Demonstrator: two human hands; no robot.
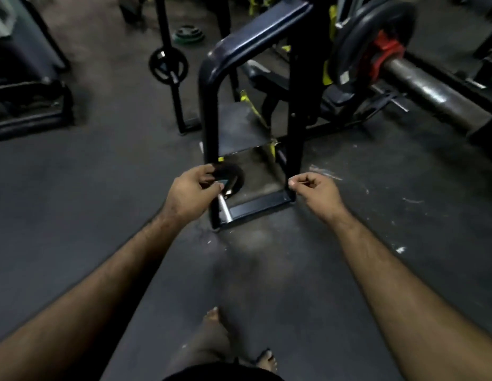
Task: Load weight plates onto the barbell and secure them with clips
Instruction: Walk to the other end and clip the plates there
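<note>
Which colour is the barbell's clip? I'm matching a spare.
Red clip, clearest in the head view.

Both arms outstretched, left hand (191, 192) seemingly curled in a grip, right hand (315, 188) loosely fisted.

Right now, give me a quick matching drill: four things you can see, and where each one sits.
Things:
1. red clip
2. small black plate
3. green plate
4. right hand

Places:
A. on the floor, far back
B. on the barbell sleeve against a plate
C. gripped by the left hand
D. by the rack's right post, curled, holding no plate

Pairs: 1-B, 2-C, 3-A, 4-D
</note>
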